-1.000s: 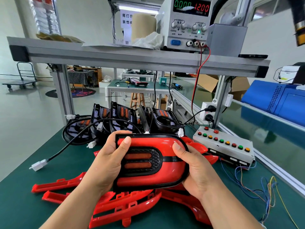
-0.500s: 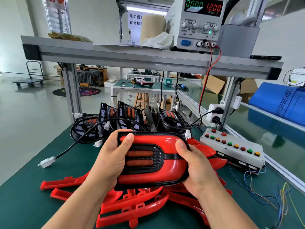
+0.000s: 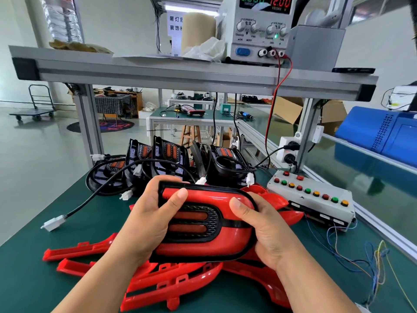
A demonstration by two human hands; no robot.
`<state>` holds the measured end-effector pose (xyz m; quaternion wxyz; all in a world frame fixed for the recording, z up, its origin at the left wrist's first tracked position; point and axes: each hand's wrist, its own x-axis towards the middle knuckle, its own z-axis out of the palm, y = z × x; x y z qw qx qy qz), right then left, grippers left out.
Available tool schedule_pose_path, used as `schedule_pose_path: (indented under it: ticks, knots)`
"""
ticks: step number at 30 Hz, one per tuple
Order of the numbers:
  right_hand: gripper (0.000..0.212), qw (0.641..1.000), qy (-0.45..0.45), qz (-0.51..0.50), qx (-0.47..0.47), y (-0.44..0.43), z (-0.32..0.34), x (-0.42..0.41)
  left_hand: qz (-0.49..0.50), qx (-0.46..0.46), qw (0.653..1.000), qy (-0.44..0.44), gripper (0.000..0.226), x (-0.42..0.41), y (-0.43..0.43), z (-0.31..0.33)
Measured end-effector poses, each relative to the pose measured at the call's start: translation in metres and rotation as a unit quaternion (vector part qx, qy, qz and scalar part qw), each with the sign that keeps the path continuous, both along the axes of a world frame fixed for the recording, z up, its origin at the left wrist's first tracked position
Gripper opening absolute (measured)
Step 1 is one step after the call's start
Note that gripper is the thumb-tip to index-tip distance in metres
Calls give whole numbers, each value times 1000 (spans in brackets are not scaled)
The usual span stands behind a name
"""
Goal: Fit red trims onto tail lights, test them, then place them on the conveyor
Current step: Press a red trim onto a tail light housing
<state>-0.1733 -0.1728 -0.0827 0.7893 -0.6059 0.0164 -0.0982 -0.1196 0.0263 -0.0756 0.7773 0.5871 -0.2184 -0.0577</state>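
A tail light (image 3: 200, 224) with a black rim and a glossy red trim on its face is held above the green bench. My left hand (image 3: 149, 224) grips its left end, thumb pressed on the trim's upper left. My right hand (image 3: 266, 233) grips the right end, thumb on the trim's upper right corner. Its black cable runs left to a white connector (image 3: 53, 223) lying on the bench. Loose red trims (image 3: 171, 283) are piled under my hands. Several untrimmed black tail lights (image 3: 167, 159) stand behind.
A grey test box with coloured buttons (image 3: 311, 197) sits at right, thin wires trailing off it. The power supply (image 3: 259, 30) on the overhead shelf reads 12.00. The green conveyor (image 3: 361, 177) runs along the right side behind an aluminium rail.
Both hands and the tail light stay together with almost no shift. The view has tilted slightly, so the shelf sits higher in frame.
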Motion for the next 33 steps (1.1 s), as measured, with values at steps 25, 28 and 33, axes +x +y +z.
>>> schedule_pose_path:
  ticks: [25,28,33]
  knots:
    - [43,997,4,49,59,-1,5,-2,-10,-34,997,68,23,7,6,1]
    - [44,996,9,28,80,0,1,0,-13,-34,998,52,26,5,4,0]
    - [46,997,3,20,76,1,0,1,-1,-44,998,49,29,6,3,1]
